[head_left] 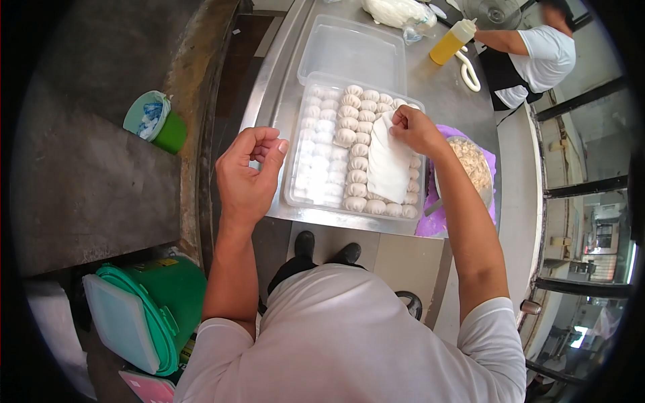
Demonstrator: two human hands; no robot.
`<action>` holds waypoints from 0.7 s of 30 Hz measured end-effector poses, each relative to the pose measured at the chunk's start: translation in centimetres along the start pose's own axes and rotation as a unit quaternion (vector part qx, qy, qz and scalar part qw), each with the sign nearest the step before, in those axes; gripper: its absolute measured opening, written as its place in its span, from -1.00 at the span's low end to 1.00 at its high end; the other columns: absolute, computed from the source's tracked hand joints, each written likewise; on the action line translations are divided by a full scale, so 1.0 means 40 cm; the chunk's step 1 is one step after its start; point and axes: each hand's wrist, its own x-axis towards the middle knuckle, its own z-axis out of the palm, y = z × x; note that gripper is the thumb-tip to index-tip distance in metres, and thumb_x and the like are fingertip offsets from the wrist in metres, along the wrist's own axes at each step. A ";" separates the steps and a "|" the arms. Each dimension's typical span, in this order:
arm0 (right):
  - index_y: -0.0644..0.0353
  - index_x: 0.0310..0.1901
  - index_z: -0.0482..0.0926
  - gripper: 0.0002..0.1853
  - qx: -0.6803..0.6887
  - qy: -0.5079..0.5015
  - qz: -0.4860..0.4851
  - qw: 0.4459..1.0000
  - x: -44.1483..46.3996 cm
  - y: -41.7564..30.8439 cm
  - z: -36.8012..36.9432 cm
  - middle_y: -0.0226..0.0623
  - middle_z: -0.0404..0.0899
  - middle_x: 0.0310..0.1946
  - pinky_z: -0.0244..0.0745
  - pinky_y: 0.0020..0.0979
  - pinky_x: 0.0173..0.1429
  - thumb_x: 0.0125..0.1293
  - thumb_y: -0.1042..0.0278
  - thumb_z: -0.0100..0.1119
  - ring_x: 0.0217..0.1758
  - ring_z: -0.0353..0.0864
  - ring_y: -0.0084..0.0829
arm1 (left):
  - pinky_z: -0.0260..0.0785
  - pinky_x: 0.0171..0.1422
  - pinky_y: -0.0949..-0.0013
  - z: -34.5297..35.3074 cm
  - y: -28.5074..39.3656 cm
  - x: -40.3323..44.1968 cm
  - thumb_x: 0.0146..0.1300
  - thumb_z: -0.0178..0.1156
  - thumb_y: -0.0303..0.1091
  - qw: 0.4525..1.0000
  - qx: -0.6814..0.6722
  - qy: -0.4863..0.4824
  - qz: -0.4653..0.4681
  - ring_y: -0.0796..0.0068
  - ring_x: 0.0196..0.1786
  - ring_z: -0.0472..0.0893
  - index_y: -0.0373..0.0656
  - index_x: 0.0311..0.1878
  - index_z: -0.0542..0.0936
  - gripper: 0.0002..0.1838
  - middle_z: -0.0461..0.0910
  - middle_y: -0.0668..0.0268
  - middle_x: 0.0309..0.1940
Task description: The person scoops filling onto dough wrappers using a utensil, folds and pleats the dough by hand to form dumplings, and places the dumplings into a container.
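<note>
A clear plastic container (290,181) on the metal table holds rows of small pleated dumplings (347,123). The left part of the container is under a shiny clear plastic sheet (319,161). Over the dumplings on the right lies a white cloth or sheet (388,164). My right hand (418,127) pinches its upper edge between thumb and fingers. At the container's left side my left hand (252,171) is raised with its fingers curled and thumb apart, nothing visible in it. Beside my right forearm stands a bowl of filling (470,164) on a purple cloth (433,221).
An empty clear lid or tray (353,54) lies behind the container. Farther back are a squeeze bottle (451,43), a dough strip (468,70) and a white bag (396,12). A co-worker (547,57) is at the right. Green bins (171,131) stand left.
</note>
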 end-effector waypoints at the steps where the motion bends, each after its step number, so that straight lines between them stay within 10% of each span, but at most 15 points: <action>1: 0.27 -0.19 0.54 -0.83 -0.024 0.007 -0.005 1.000 0.000 -0.004 0.002 -0.33 0.55 -0.39 0.47 -0.35 -0.21 0.24 0.46 0.31 -0.32 0.51 -0.51 | 0.49 -0.17 0.49 -0.001 0.001 0.000 0.27 0.36 -0.52 1.000 -0.004 -0.001 -0.001 0.60 -0.31 0.63 -0.35 -0.10 0.67 -0.83 0.71 0.25 -0.34; 9: 0.26 -0.27 0.52 -0.91 0.124 0.102 -0.033 0.986 -0.005 -0.018 0.005 -0.49 0.48 -0.43 0.42 -0.46 -0.24 0.19 0.63 0.11 -0.34 0.42 -0.65 | 0.49 -0.18 0.49 -0.007 0.009 -0.002 0.26 0.36 -0.53 1.000 0.008 -0.007 0.002 0.58 -0.31 0.63 -0.35 -0.10 0.67 -0.83 0.70 0.25 -0.34; 12: 0.24 -0.18 0.51 -0.85 0.118 -0.009 -0.033 0.992 0.006 0.002 -0.014 -0.49 0.45 -0.42 0.42 -0.45 -0.21 0.22 0.57 0.21 -0.34 0.42 -0.63 | 0.49 -0.19 0.49 -0.008 0.009 -0.002 0.26 0.36 -0.53 1.000 0.009 -0.010 0.002 0.58 -0.32 0.63 -0.34 -0.10 0.67 -0.83 0.70 0.25 -0.33; 17: 0.26 -0.16 0.58 -0.76 -0.084 0.093 0.015 0.992 -0.009 -0.033 -0.004 -0.29 0.61 -0.36 0.46 -0.38 -0.17 0.26 0.33 0.40 -0.32 0.53 -0.47 | 0.50 -0.19 0.47 -0.007 0.012 -0.004 0.26 0.37 -0.53 1.000 0.023 -0.013 0.016 0.57 -0.33 0.64 -0.34 -0.10 0.67 -0.82 0.70 0.24 -0.33; 21: 0.31 -0.22 0.62 -0.79 0.013 0.156 0.015 0.988 0.005 0.011 -0.023 -0.27 0.64 -0.37 0.48 -0.37 -0.19 0.27 0.35 0.40 -0.34 0.58 -0.44 | 0.50 -0.20 0.47 -0.008 0.014 -0.002 0.25 0.37 -0.52 0.999 0.042 -0.023 0.023 0.56 -0.33 0.63 -0.33 -0.10 0.67 -0.82 0.70 0.24 -0.33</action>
